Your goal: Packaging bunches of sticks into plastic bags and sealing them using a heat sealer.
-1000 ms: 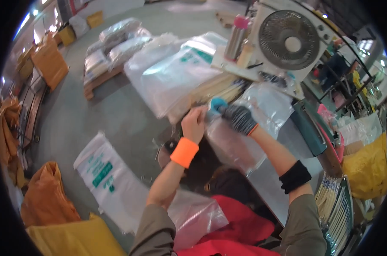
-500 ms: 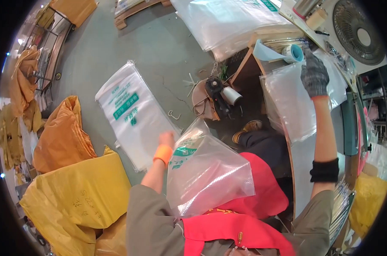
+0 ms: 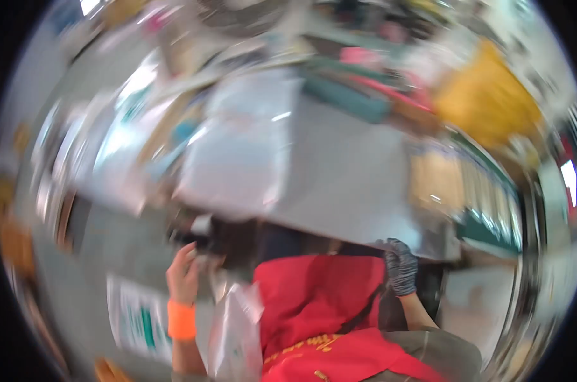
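Note:
My bare left hand (image 3: 183,277), above an orange wristband, is raised over the floor with fingers loosely apart and nothing visible in it. Beside that forearm a clear plastic bag (image 3: 234,334) hangs against my red apron (image 3: 323,296). My right hand (image 3: 400,266), in a dark grey knit glove, is at the front edge of the grey worktable (image 3: 349,169). Its fingers look bent but are smeared by motion, so their grip is unclear. Clear plastic bags (image 3: 237,149) lie stacked on the table's left part.
A stack of white bags with green print (image 3: 139,318) lies on the floor at the lower left. More shiny bags (image 3: 126,137) are at the far left. Long thin items fill a green-edged tray (image 3: 485,191) at right, near a yellow sack (image 3: 485,95).
The view has swung right toward the worktable and is blurred. My right hand has left the bag stack for the table's front edge. My left hand has come away from the floor stack.

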Demonstrator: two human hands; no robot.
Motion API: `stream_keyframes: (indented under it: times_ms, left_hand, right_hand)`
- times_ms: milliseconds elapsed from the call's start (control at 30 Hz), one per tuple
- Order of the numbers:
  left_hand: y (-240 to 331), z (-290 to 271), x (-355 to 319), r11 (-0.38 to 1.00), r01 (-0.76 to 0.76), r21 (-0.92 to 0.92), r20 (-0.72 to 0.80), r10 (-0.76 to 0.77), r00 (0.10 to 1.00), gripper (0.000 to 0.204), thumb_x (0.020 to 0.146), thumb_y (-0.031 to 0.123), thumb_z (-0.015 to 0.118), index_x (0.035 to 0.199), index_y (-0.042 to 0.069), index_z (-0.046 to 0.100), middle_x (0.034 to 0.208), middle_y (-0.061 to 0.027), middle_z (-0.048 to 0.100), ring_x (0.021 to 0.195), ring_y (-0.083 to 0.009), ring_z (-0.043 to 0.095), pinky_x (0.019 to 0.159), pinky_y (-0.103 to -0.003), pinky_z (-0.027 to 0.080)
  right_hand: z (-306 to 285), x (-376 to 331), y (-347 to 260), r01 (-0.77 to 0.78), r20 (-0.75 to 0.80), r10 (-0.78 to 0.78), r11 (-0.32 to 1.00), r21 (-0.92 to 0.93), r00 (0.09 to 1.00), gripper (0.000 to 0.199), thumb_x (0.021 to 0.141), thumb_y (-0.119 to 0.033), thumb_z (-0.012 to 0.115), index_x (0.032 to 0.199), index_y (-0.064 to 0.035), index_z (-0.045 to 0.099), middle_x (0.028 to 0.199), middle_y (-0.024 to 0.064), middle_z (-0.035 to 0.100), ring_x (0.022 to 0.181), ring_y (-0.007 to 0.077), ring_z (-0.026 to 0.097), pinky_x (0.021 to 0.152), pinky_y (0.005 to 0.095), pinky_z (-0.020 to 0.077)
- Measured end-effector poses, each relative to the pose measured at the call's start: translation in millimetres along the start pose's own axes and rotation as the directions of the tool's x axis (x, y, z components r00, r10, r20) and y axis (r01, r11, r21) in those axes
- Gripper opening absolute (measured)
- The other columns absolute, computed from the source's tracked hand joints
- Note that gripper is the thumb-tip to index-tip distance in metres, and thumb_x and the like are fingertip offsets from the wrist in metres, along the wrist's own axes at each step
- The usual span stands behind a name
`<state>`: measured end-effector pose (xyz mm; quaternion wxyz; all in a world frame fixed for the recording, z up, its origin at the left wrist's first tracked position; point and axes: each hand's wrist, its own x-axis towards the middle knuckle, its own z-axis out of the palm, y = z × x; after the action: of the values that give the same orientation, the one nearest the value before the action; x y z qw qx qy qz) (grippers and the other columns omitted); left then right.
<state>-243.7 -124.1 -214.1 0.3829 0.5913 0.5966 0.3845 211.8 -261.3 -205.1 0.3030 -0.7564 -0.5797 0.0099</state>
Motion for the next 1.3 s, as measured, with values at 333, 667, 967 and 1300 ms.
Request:
stream_keyframes:
  times_ms: [333, 667, 967, 1300]
  left_hand:
    - [186, 377, 82, 0.919, -0.245, -0.309, 0.729, 0.395, 0.559, 0.047, 0.084, 0.023, 0.061, 0.123, 0.001, 0.044, 0.112, -0.0119, 0.056, 0.107, -0.0199, 0.052, 0.087, -0.030, 0.043]
    - [204, 504, 220, 0.899, -0.437, 0.003, 0.632, 0.337, 0.698, 0.081, 0.074, 0.063, 0.055, 0.122, -0.002, 0.045, 0.123, -0.0229, 0.048, 0.115, -0.0354, 0.046, 0.095, -0.042, 0.036]
    - [192, 479, 56, 0.906, -0.360, -0.224, 0.480, 0.424, 0.768, 0.081, 0.073, 0.031, 0.070, 0.132, -0.005, 0.028, 0.122, -0.0242, 0.046, 0.112, -0.0320, 0.047, 0.096, -0.034, 0.035]
    - [122, 304, 85, 0.928, -0.017, -0.371, 0.272, 0.127, 0.954, 0.070, 0.077, 0.025, 0.067, 0.130, -0.005, 0.032, 0.130, -0.0197, 0.037, 0.120, -0.0306, 0.037, 0.101, -0.036, 0.029]
  right_hand:
    - [-50, 14, 170, -0.601, -0.219, 0.561, 0.770, -0.215, 0.798, 0.041, 0.081, -0.023, 0.055, 0.116, -0.0042, 0.053, 0.106, 0.0180, 0.058, 0.102, 0.0329, 0.054, 0.087, 0.0393, 0.0433]
    - [-18, 33, 140, -0.363, -0.474, 0.161, 0.853, -0.374, 0.866, 0.041, 0.080, -0.027, 0.054, 0.113, -0.0027, 0.051, 0.092, 0.0224, 0.059, 0.081, 0.0390, 0.057, 0.086, 0.0443, 0.0428]
    - [-9, 112, 110, -0.477, 0.084, 0.498, 0.748, 0.462, 0.863, 0.059, 0.086, -0.033, 0.055, 0.129, 0.0031, 0.036, 0.128, 0.0211, 0.044, 0.116, 0.0312, 0.045, 0.095, 0.0327, 0.0374]
    - [-163, 148, 175, -0.084, -0.423, -0.028, 0.966, -0.244, 0.906, 0.056, 0.079, -0.029, 0.060, 0.123, 0.0013, 0.045, 0.121, 0.0215, 0.049, 0.111, 0.0321, 0.048, 0.098, 0.0349, 0.0353]
